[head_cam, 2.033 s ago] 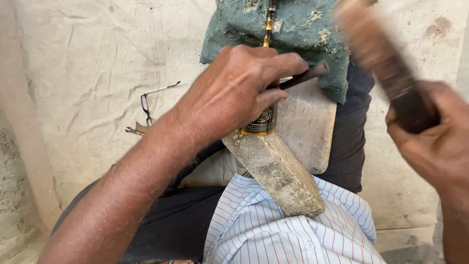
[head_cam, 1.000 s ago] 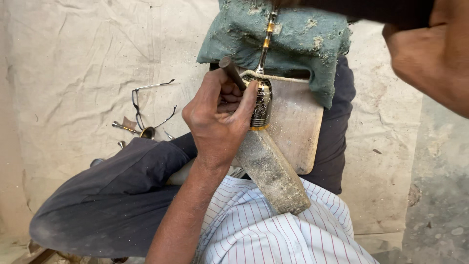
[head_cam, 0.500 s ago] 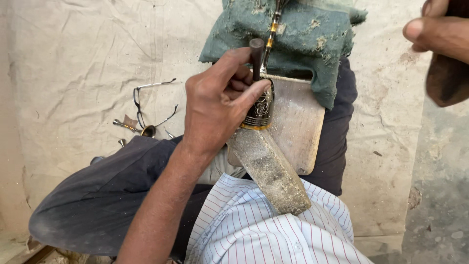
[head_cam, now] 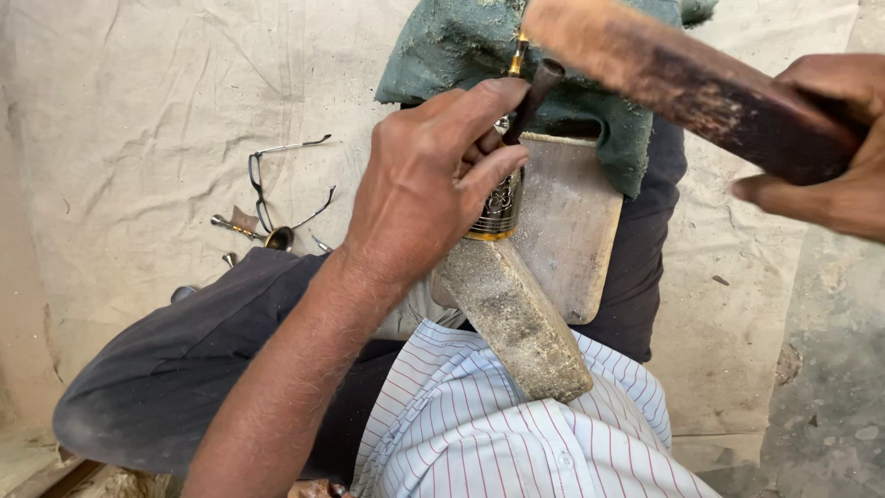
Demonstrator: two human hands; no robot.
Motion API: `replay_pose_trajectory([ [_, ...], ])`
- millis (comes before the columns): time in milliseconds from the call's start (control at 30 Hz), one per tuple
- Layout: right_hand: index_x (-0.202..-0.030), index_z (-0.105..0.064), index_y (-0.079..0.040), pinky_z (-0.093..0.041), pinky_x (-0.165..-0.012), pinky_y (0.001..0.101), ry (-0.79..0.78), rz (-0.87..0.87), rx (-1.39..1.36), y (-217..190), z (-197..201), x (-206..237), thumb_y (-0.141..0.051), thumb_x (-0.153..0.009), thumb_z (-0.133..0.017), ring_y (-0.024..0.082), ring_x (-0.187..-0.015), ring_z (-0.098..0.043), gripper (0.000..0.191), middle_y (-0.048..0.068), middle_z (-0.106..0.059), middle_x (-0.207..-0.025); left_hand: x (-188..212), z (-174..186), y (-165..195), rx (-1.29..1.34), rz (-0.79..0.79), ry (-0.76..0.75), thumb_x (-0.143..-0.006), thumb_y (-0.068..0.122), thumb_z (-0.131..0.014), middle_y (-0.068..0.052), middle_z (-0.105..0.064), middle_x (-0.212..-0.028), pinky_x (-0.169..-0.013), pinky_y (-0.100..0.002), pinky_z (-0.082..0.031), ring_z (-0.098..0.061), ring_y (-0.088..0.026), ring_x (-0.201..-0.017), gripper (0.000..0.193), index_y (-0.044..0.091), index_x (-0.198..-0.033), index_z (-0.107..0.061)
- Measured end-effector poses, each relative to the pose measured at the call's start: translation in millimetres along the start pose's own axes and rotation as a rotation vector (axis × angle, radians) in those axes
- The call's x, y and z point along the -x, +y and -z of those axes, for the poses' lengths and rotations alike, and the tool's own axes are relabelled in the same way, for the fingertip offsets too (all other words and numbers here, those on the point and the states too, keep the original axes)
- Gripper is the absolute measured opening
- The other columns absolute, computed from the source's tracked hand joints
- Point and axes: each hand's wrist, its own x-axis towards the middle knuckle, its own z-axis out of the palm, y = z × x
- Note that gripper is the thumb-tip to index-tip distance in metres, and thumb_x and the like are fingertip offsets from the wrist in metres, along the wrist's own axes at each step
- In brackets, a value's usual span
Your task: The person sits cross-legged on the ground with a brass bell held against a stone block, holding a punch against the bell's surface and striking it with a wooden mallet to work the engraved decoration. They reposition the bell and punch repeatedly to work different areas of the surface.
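Lying on the pale cloth [head_cam: 138,111] at the left are a pair of spectacles [head_cam: 277,189] and a few small metal tools [head_cam: 244,231], near the person's dark-trousered knee [head_cam: 166,369]. Further right, the left hand [head_cam: 424,184] has its fingers curled tight around a thin dark punch [head_cam: 527,97], holding it tip-down against an engraved metal sleeve [head_cam: 498,207] with a brass rim. That sleeve sits on the far end of a rough wooden stake [head_cam: 516,323], which slants up from the striped shirt [head_cam: 516,433] across a flat board [head_cam: 572,221] on the lap; a green cloth [head_cam: 553,55] lies at the far end. At the right, the right hand [head_cam: 830,148] is closed around the handle of a wooden mallet [head_cam: 682,78], whose head hangs just above the punch. Much of the sleeve's visible face already carries pattern; how much of it remains plain cannot be told from this angle.
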Motion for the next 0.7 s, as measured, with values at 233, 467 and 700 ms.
replay_pose_trajectory([
  [233,-0.12,-0.054,-0.003,-0.063,-0.067,0.0394,0.215,-0.245,-0.322,-28,-41,64,-0.009,-0.09,-0.083,0.024,-0.074,-0.072,0.042,0.017,-0.068,-0.085,-22,13,-2,-0.057,-0.211,-0.214,-0.092,0.017,-0.083,-0.01,-0.076,-0.101,-0.075,-0.042,-0.062,-0.076,-0.028,-0.089,0.039,0.014,-0.127,-0.065],
  [467,-0.116,-0.052,-0.006,-0.062,-0.068,0.0337,0.56,-0.2,-1.043,-80,-59,92,0.001,-0.102,-0.077,0.018,-0.076,-0.073,0.03,0.01,-0.065,-0.087,-30,16,-5,-0.015,-0.23,-0.293,-0.089,0.018,-0.085,-0.009,-0.073,-0.091,-0.07,-0.045,-0.057,-0.074,-0.03,-0.085,0.043,0.013,-0.126,-0.064],
  [700,-0.099,-0.065,-0.003,-0.062,-0.059,0.0317,0.341,-0.267,-0.448,-99,-35,90,-0.009,-0.089,-0.086,0.018,-0.063,-0.072,0.024,0.011,-0.069,-0.075,-33,16,-1,-0.043,-0.358,-0.261,-0.087,0.017,-0.084,-0.007,-0.073,-0.097,-0.076,-0.045,-0.059,-0.074,-0.03,-0.091,0.04,0.013,-0.122,-0.065],
])
